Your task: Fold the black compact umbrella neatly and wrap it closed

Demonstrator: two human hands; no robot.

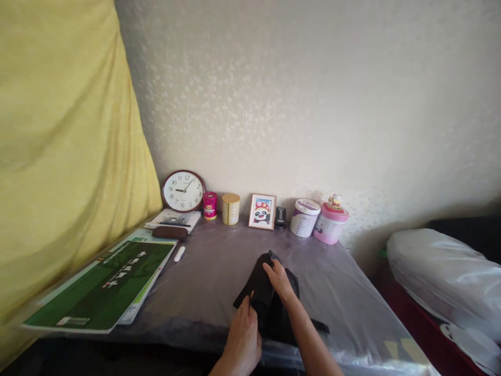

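Observation:
A folded black cloth item (260, 277) lies near the front of the table, with a narrow strap-like end sticking out to the right. Its exact kind does not show. My left hand (243, 326) pinches the cloth at its near left edge, fingers closed. Higher up, my right hand (278, 277) grips the top fold between thumb and fingers. Parts of the cloth are hidden beneath my right forearm and hand.
Left on the plastic-covered table (203, 287) lie green books (105, 282), a brown case (170, 232) and a white stick-like object (179, 254). Along the wall stand a clock (183, 190), a yellow tin (230, 210), a picture frame (262, 211) and tubs (304, 218).

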